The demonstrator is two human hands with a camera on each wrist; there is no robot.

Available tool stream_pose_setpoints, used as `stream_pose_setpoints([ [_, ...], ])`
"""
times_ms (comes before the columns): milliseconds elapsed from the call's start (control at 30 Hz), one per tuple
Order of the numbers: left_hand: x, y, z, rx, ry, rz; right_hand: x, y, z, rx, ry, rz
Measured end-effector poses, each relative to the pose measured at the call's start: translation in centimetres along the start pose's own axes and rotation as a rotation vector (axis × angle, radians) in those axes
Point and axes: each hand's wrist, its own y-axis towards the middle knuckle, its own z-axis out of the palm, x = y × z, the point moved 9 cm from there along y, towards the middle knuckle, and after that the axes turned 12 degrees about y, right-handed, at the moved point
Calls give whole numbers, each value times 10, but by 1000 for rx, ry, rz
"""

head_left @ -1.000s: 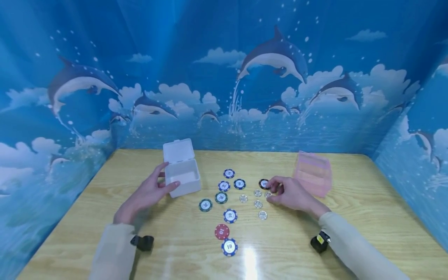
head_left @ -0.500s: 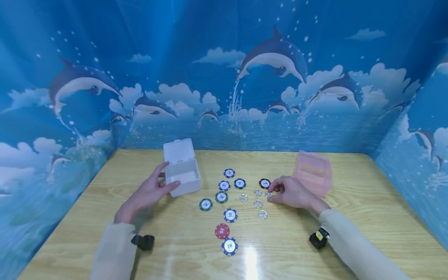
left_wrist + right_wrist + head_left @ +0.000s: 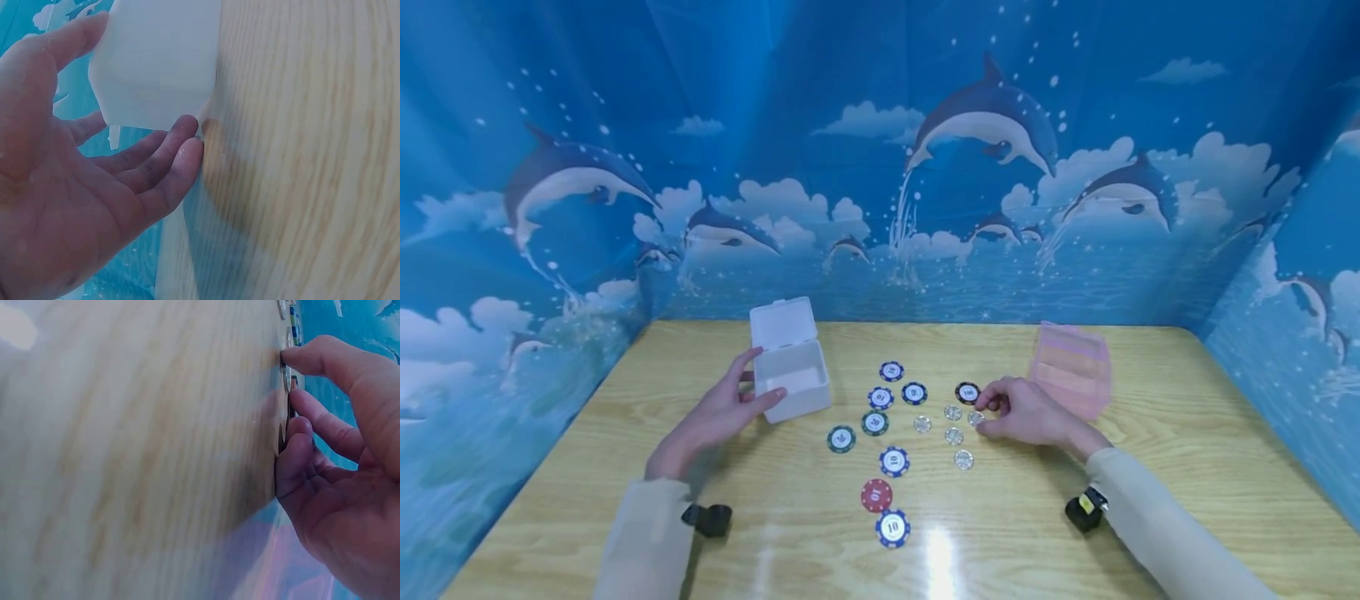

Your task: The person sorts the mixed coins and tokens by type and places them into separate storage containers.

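My left hand [image 3: 718, 417] grips a white plastic box [image 3: 801, 400], its hinged lid raised at the back. The thumb lies over the front rim and the fingers are at the left side; in the left wrist view several fingertips [image 3: 187, 150] hang just off its bottom edge. With thumb and forefinger, my right hand [image 3: 1030, 412] pinches the edges of a silver coin [image 3: 976, 419] on the tabletop. That coin [image 3: 287, 376] appears edge-on in the right wrist view. A black poker chip [image 3: 967, 393] lies just beyond the fingertips.
Several other silver coins [image 3: 953, 436] lie left of my right hand. Blue chips [image 3: 894, 461], green chips [image 3: 875, 422] and a red chip [image 3: 876, 496] are spread over the middle of the wooden table [image 3: 775, 517]. A pink translucent open box [image 3: 1072, 375] stands behind the right hand.
My right hand has shifted very slightly, uncovering more of the black chip, and its fingertips stay at the same coin. The left hand and the white box have not moved.
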Motion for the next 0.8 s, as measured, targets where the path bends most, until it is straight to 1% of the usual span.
stream_pose_setpoints([
  [167, 0, 0, 0, -4, -4, 4, 3, 1, 2, -1, -46, -12],
  [333, 0, 1, 0, 0, -7, 9, 6, 5, 5, 16, -94, 8],
  [467, 1, 1, 1, 0, -3, 5, 8, 7, 8, 29, -111, 4],
  [533, 1, 2, 1, -1, -1, 5, 8, 7, 9, 23, -98, -6],
  [733, 1, 2, 0, -3, 8, -3, 6, 5, 8, -1, 3, -33],
  [800, 1, 2, 0, -4, 7, -3, 7, 5, 7, -3, 16, -46],
])
